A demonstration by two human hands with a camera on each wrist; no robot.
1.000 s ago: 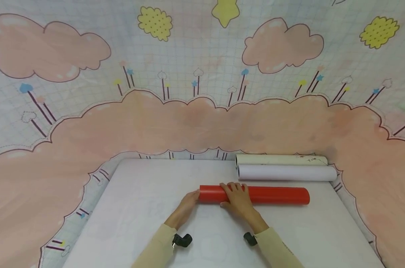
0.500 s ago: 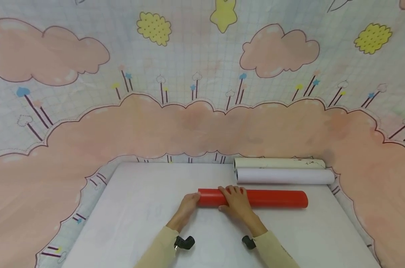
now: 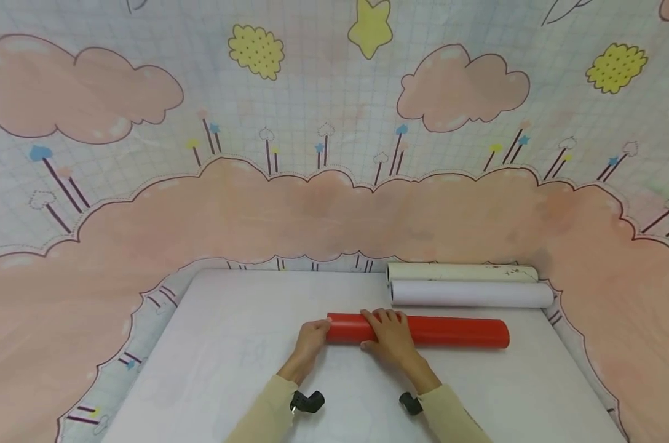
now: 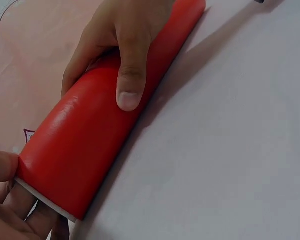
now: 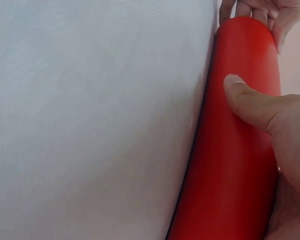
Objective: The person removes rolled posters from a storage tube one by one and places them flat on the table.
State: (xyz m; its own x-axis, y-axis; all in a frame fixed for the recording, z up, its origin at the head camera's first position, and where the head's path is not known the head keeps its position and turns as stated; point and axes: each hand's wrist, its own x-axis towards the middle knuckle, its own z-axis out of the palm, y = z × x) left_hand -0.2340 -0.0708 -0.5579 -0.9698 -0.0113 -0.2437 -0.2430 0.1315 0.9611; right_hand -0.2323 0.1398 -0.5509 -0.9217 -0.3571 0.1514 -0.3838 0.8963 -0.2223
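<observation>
A glossy red roll [image 3: 456, 332] lies crosswise on the white table, its cut edge pale at the left end in the left wrist view. My left hand [image 3: 311, 338] pinches the rim of that end; in the left wrist view the thumb [image 4: 2, 165] is on the outside and several fingers [image 4: 20, 202] reach into the opening. From above, my right hand [image 3: 392, 335] grips the roll left of its middle. Its thumb [image 5: 245, 100] presses the near side, and the fingers go over the far side, their tips partly hidden.
Behind the red roll, a white roll [image 3: 473, 294] and a cream roll [image 3: 462, 271] with a faint pattern lie side by side at the table's back right edge. The white tabletop [image 3: 229, 344] borders a cloud-patterned cloth [image 3: 312, 209] at the back and sides.
The left hand's fingers have curled in more at the roll's left end. The right hand keeps its grip in the same place. The head view has tilted slightly.
</observation>
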